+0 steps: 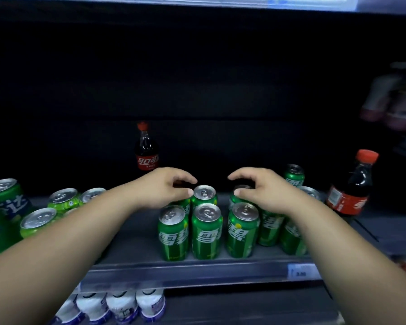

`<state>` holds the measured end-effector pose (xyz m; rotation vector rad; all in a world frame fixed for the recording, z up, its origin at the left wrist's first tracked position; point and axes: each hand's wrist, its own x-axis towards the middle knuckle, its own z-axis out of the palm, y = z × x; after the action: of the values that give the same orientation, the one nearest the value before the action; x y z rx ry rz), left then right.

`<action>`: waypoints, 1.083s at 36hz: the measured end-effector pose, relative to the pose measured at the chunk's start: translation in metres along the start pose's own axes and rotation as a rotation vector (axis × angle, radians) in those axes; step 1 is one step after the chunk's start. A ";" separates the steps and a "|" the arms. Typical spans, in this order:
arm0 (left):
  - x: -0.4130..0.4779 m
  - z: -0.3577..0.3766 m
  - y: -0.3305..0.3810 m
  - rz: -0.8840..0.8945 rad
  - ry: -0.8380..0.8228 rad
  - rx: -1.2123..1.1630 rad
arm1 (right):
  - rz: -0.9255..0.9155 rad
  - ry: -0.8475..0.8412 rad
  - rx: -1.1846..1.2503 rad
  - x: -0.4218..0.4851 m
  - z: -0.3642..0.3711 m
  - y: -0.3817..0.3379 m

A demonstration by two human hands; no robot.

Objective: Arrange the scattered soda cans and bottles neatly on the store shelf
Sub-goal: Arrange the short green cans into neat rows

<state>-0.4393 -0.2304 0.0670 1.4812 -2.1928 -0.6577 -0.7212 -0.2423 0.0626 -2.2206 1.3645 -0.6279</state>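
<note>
Several green soda cans stand in rows on the dark shelf (pixel 131 249), with three in front (pixel 172 233) (pixel 206 231) (pixel 243 231). My left hand (pixel 164 187) curls over the top of a green can (pixel 182 205) in the second row, mostly hiding it. My right hand (pixel 263 190) pinches the rim of another green can (pixel 233 200) behind the front-right one. One upright can (pixel 204 195) stands between my hands. A cola bottle (pixel 146 151) stands alone at the back, another (pixel 350 186) at the right.
Lighter green cans (pixel 62 198) and a larger green and blue can (pixel 6 195) crowd the shelf's left. More green cans (pixel 294 175) sit behind my right wrist. The shelf's front rail carries a price tag (pixel 301 273). White bottles (pixel 121 306) fill the shelf below.
</note>
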 end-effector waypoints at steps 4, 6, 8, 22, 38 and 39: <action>0.006 0.006 0.022 0.091 -0.005 0.142 | 0.013 0.040 -0.032 -0.032 -0.014 0.011; 0.013 0.010 0.032 0.121 -0.006 0.219 | 0.025 0.035 -0.063 -0.046 -0.014 0.014; 0.019 0.015 0.043 0.119 -0.026 0.242 | 0.035 0.041 -0.131 -0.055 -0.010 0.019; 0.021 0.062 0.092 0.324 -0.250 0.414 | 0.040 0.177 -0.379 -0.093 0.003 0.032; 0.018 0.057 0.082 0.243 -0.157 0.540 | 0.129 0.210 -0.446 -0.075 0.002 0.027; 0.019 0.056 0.081 0.223 -0.158 0.529 | 0.136 0.200 -0.406 -0.075 -0.001 0.027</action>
<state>-0.5379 -0.2129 0.0716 1.4147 -2.7505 -0.1212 -0.7708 -0.1853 0.0362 -2.3921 1.8686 -0.5759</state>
